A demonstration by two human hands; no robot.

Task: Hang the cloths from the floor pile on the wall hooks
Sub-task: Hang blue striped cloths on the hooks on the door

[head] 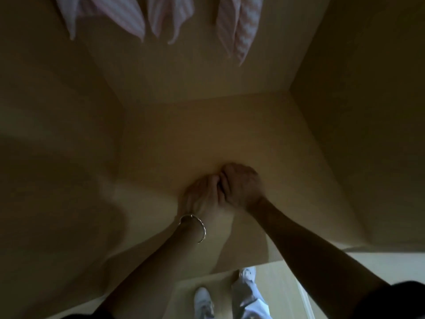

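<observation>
Three pale pink striped cloths hang down the tan wall at the top of the head view: one on the left (103, 14), one in the middle (170, 17), one on the right (239, 26). Their hooks lie beyond the top edge. My left hand (200, 199), with a silver bracelet on its wrist, and my right hand (241, 185) meet low in front of the wall. The right hand's fingers curl over the left hand's fingers. No cloth shows in either hand. No floor pile is in view.
A side wall (356, 111) meets the tan back wall (195, 125) in a corner at the right. Below, on pale floor (287, 291), stand my two white shoes (203, 300) and light trouser legs (247, 293). The picture is dim and blurred.
</observation>
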